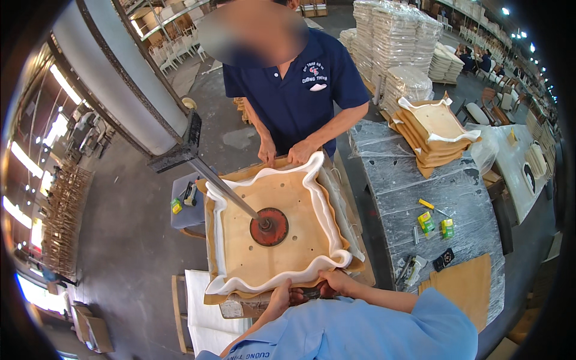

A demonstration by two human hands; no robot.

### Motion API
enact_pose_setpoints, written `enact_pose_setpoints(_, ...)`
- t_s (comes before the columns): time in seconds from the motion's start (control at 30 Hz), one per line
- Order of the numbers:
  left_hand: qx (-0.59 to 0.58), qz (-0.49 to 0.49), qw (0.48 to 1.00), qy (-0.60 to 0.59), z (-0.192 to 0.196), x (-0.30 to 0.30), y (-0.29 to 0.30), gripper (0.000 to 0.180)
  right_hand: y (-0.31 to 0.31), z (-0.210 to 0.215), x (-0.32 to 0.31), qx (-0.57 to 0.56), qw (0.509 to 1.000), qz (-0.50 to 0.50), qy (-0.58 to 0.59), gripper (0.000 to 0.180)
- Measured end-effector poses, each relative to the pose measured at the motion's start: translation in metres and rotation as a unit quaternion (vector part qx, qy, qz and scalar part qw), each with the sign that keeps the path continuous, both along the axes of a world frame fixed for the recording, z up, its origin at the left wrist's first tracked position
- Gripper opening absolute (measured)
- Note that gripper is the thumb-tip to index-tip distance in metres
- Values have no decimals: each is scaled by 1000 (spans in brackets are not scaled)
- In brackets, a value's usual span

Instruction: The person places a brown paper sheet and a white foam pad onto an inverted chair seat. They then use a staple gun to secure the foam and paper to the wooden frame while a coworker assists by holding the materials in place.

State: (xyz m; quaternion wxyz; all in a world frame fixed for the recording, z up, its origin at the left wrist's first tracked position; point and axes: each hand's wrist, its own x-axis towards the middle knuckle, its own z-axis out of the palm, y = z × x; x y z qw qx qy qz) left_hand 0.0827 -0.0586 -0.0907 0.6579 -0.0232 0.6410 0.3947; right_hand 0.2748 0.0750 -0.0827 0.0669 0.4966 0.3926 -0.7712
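Note:
A pale wooden seat board [306, 204] lies underside up, ringed by wavy white padding [324, 234] and a tan cover [354, 264]. The round red plate [279, 231] of a press rod [228, 195] bears down on the board's middle. At the near edge, my left hand [282, 299] pinches the cover's rim, thumb on top and fingers curled below. Just right of it, my right hand [337, 282] grips the same rim near the right corner; its fingertips are partly hidden. Opposite me, a person in a dark blue shirt has both hands [303, 151] on the far edge.
At right stands a worn grey table [432, 186] with stacked padded seats [435, 126], a yellow-handled tool [427, 204], small green-yellow boxes [426, 222] and tan sheets [462, 291]. The press column [123, 72] rises at upper left. A white sheet [207, 312] lies lower left.

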Motion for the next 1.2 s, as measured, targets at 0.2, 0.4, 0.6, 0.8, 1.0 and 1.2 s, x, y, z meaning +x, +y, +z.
enact_pose_setpoints(0.2, 35, -80, 990, 110, -3, -5, -6, 67, -13, -17, 12, 125, 987, -51, 83, 56)
enact_pose_setpoints(0.4, 102, -53, 990, 86, -18, 2, -3, 69, -9, -18, 19, 132, 980, -74, 128, 50)
enact_pose_setpoints(0.6, 91, 28, 995, 4, -15, 4, -4, 58, -37, -8, 44, 105, 954, -216, 179, 55)
enact_pose_setpoints(0.8, 35, 58, 998, -6, -10, 7, 0, 53, -89, -48, 176, 101, 904, -414, -36, 52)
enact_pose_setpoints(1.0, 49, 47, 996, 56, 5, 1, 4, 50, -70, -143, 292, 58, 836, -533, -118, 27)
enact_pose_setpoints(1.2, 72, 82, 989, 96, 12, 7, 0, 42, 11, -227, 363, 174, 761, -401, -479, 53)
